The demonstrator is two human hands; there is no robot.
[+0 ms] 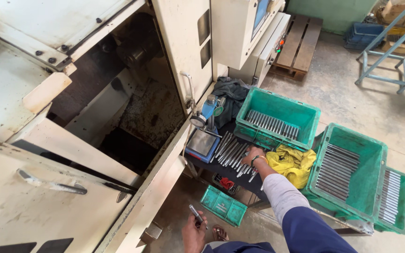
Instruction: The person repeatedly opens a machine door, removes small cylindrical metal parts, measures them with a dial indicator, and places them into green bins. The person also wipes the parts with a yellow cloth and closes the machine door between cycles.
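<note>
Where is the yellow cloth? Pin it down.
In the head view, the yellow cloth lies right of centre on the dark table, between the right hand and a green crate of rods.

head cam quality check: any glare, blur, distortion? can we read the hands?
Head view: even daylight with soft shadows; mild glare on the pale machine door; the machine's interior is dark, with little detail. Wide-angle bending shows at the edges. Focus is sharp on the metal rods under the right hand. The left hand, low in frame, holds a rod, slightly soft.
</note>
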